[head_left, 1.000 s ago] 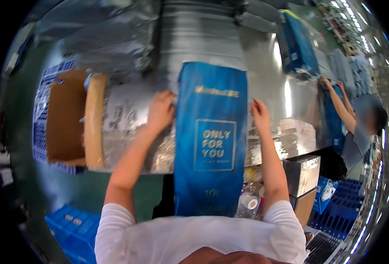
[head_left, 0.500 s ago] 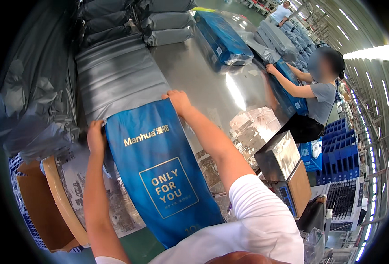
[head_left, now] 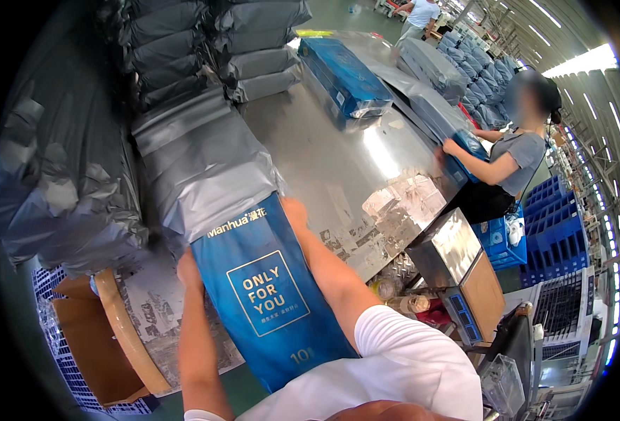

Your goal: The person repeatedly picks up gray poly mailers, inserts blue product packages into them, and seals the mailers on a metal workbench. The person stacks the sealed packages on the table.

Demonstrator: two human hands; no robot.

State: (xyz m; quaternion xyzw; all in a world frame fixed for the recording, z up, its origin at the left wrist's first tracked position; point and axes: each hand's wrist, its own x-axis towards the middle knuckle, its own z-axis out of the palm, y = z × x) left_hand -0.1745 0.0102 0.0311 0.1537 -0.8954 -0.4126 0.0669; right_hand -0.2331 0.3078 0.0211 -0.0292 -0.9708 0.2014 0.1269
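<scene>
A long blue pack [head_left: 271,295] with pale printing lies in front of me, its near end against my white shirt. A grey plastic bag [head_left: 212,165] covers the far end of the pack, its mouth lying across the printing. My left hand [head_left: 190,270] is closed at the left edge of the bag's mouth, beside the pack. At the right edge, my right hand [head_left: 294,212] is closed on the bag. Both hands are blurred, and the fingertips are partly hidden by bag and pack.
Stacked grey-wrapped packs [head_left: 254,49] stand at the far left, beside a heap of grey plastic [head_left: 71,175]. Another blue pack [head_left: 345,77] lies on the metal table [head_left: 310,140]. A co-worker [head_left: 520,154] handles a pack at right. A scale [head_left: 468,302] and an open carton [head_left: 92,344] flank me.
Both hands have come nearer to me, drawing the grey bag over the far end of the blue pack. The co-worker's pack is now mostly under grey plastic.
</scene>
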